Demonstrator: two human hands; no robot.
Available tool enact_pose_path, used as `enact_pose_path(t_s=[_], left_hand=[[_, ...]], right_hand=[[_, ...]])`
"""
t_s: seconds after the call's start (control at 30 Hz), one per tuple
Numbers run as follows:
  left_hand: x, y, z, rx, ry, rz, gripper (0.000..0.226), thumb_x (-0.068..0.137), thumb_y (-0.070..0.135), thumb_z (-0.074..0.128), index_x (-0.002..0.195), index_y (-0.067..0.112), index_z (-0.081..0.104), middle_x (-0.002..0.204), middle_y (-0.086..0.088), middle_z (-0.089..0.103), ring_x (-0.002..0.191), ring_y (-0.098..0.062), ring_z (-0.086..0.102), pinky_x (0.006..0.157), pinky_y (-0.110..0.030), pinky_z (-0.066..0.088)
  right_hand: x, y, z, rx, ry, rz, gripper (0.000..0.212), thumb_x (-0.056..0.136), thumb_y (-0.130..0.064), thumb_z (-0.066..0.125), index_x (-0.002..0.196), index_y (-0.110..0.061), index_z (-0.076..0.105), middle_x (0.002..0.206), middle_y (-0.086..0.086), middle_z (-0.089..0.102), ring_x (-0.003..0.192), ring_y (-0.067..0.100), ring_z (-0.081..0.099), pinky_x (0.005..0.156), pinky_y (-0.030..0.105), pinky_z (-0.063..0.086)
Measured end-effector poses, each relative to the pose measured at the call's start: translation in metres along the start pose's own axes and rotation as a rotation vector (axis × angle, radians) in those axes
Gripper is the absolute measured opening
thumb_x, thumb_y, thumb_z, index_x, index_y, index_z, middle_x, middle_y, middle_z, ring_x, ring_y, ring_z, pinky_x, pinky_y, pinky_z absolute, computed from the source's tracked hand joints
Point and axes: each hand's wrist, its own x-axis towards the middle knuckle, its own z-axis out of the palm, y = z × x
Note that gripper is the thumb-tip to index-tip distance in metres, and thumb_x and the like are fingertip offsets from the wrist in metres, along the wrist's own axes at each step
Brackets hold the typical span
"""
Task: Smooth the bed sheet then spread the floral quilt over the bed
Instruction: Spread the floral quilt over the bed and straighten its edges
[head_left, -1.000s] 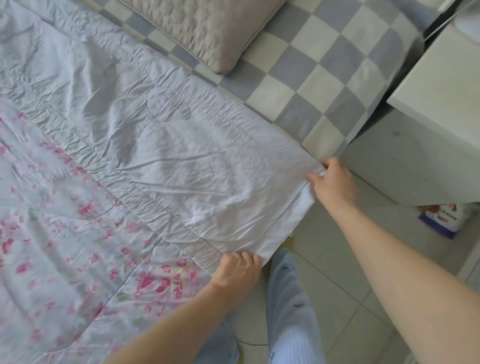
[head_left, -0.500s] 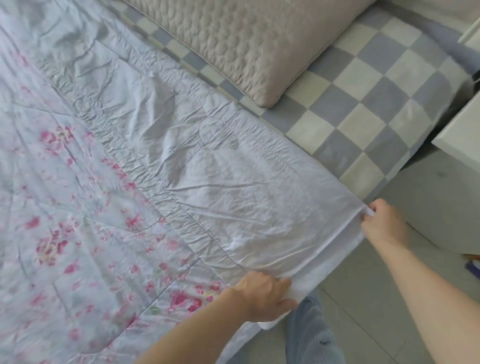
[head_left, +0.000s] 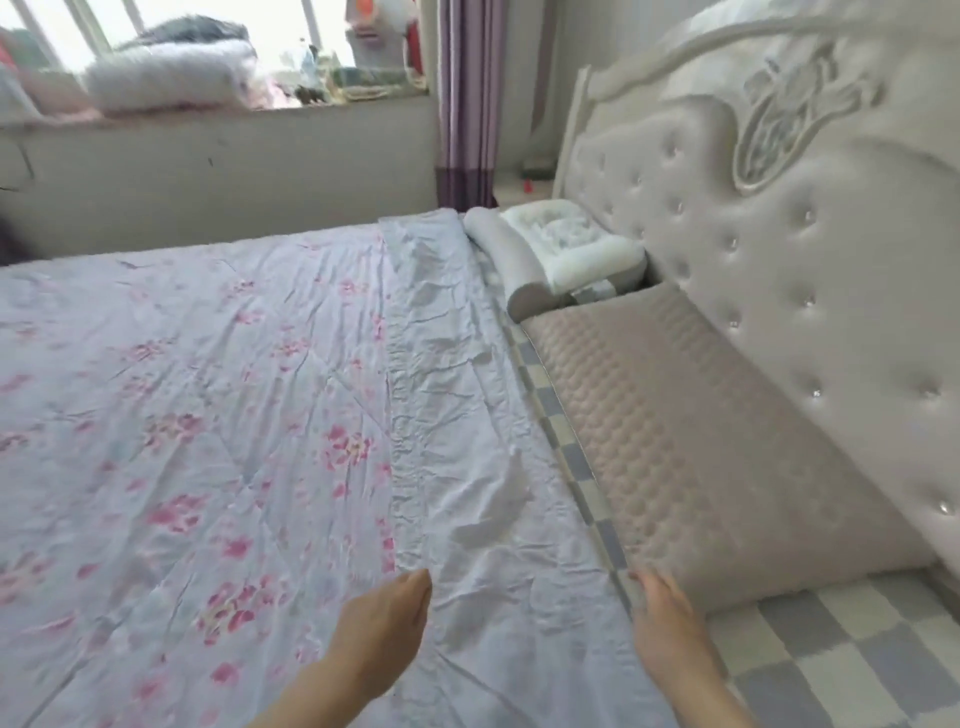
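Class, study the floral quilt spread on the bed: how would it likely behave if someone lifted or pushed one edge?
The floral quilt is probably floppy: its plain border lies creased and wrinkled. It looks thin and flat, so it is likely light for its size. Pushed, it would probably bunch into folds rather than slide whole, judging by the puckered seam.

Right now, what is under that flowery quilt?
Beside the floral quilt, a strip of grey and cream checkered sheet shows along its edge, running under the long beige pillow. Whatever lies under the quilt itself is covered and cannot be seen.
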Motion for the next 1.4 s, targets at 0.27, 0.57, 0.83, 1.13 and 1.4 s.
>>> enact_pose_path(t_s=[0.27,0.57,0.83,1.13,1.4], left_hand=[[-0.021,-0.004,-0.030,-0.061,-0.040,-0.192,0.029,0.098,0.034,0.023,0.117,0.030,0.045,0.109,0.003,0.055,0.113,-0.016,0.053,0.090,-0.026,0.041],[-0.026,-0.009,0.027,-0.146,-0.121,-0.371,0.021,0.097,0.020,0.031,0.083,0.036,0.036,0.123,-0.002,0.055,0.109,-0.021,0.054,0.076,-0.025,0.036],[0.042,0.032,0.140,0.066,0.068,-0.078,0.041,0.077,0.018,0.055,0.117,0.012,0.061,0.127,-0.010,0.059,0.115,-0.028,0.059,0.089,-0.046,0.050],[0.017,-0.036,0.195,0.118,0.042,-0.564,0.061,0.094,0.043,0.009,0.148,0.016,0.002,0.156,0.001,-0.012,0.143,-0.015,-0.012,0.113,-0.033,-0.013],[-0.077,0.033,0.231,0.215,-0.106,0.220,0.065,0.093,0.052,0.016,0.143,0.012,0.026,0.151,-0.013,0.026,0.144,-0.028,0.003,0.112,-0.053,0.011]], right_hand=[[0.032,-0.025,-0.031,-0.054,-0.109,-0.115,0.043,0.089,-0.022,0.047,0.131,-0.028,0.039,0.136,-0.002,0.039,0.125,0.016,0.039,0.105,0.030,0.032],[0.024,0.016,0.015,-0.071,-0.169,-0.190,0.037,0.091,-0.013,0.043,0.127,-0.017,0.045,0.136,0.003,0.045,0.123,0.018,0.043,0.101,0.028,0.035],[0.074,-0.001,0.102,-0.245,-0.093,-0.450,0.073,0.082,-0.047,0.004,0.147,-0.015,0.015,0.156,0.002,0.004,0.145,0.018,0.002,0.115,0.032,-0.003],[0.083,0.085,0.139,-0.374,0.031,-0.351,0.080,0.080,-0.056,0.000,0.146,-0.011,0.000,0.156,0.003,-0.003,0.144,0.019,0.000,0.112,0.026,-0.010],[-0.023,0.099,0.161,-0.519,-0.199,-0.928,0.060,0.095,-0.052,0.014,0.143,-0.019,0.028,0.150,0.007,0.029,0.140,0.024,0.018,0.113,0.048,0.008]])
